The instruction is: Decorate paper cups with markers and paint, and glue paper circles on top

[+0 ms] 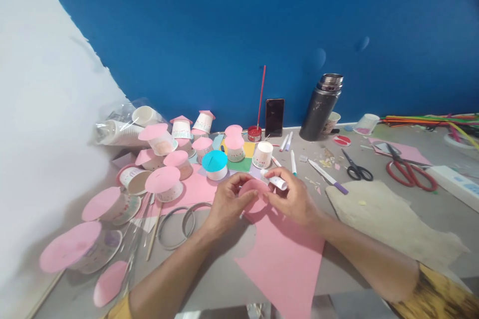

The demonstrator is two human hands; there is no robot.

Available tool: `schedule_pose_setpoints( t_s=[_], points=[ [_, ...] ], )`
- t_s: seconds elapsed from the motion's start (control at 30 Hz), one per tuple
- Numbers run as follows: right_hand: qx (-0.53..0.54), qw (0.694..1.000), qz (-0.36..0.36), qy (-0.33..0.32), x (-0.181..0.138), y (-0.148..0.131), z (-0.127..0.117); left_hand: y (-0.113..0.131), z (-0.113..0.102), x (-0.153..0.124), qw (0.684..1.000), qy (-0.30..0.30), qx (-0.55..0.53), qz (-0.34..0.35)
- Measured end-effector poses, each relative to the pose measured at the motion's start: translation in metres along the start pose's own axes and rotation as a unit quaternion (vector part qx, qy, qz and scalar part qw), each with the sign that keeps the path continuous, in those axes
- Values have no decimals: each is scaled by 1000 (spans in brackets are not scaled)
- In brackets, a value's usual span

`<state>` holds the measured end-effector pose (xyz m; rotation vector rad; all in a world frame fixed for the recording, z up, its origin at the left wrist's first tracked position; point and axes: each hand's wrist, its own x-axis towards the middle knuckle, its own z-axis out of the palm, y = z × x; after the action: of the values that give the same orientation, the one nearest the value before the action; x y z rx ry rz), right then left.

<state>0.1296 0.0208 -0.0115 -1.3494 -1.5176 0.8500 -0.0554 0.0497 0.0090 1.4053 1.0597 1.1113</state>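
Note:
My left hand (229, 200) and my right hand (294, 198) meet at the middle of the table, both pinching a pink paper disc (253, 194). My right hand also grips a small white glue tube (276, 181) between its fingers. Under my hands lies a pink paper sheet (284, 259) with a round piece cut out of it. To the left stand several paper cups with pink paper cone tops (164, 182), and one has a teal top (215, 161).
Two metal rings (177, 222) lie left of my left wrist. Black scissors (357, 168), red scissors (409, 172), a purple-capped marker (329, 177), a steel flask (322, 107), a phone (274, 117) and a red paint pot (254, 133) stand farther back. A beige cloth (389, 224) lies at right.

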Motion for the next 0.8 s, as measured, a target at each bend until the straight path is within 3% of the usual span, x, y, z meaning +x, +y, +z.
schedule_pose_setpoints(
  t_s=[0.13, 0.23, 0.27, 0.33, 0.4, 0.43, 0.5, 0.57, 0.6, 0.67, 0.8],
  points=[
    [42, 999, 0, 4, 1, -7, -6, -6, -2, 0, 997, -25, -42, -63],
    [71, 986, -55, 138, 15, -21, -45, -13, -5, 2, 975, -51, -162, -143],
    [88, 968, -87, 216, 21, -27, -64, -14, -5, 3, 965, -57, -199, -160],
    [158, 883, -170, 408, 34, -37, -99, -15, -4, 4, 946, -67, -257, -184],
    [192, 811, -223, 506, 42, -42, -119, -15, -3, 5, 932, -72, -295, -197],
    [195, 813, -211, 506, 43, -41, -118, -14, -2, 5, 927, -71, -308, -201],
    [171, 901, -104, 384, 37, -36, -99, -12, 0, 5, 921, -62, -324, -207],
    [112, 974, -45, 194, 26, -29, -66, -11, 2, 4, 918, -60, -333, -209],
    [97, 987, -38, 119, 20, -27, -49, -10, 2, 3, 916, -64, -336, -210],
    [83, 995, -37, 43, 10, -25, -24, -10, 3, 1, 913, -75, -341, -210],
    [93, 995, -22, 14, 5, -27, -9, -12, 6, -2, 912, -94, -343, -205]
  ],
)
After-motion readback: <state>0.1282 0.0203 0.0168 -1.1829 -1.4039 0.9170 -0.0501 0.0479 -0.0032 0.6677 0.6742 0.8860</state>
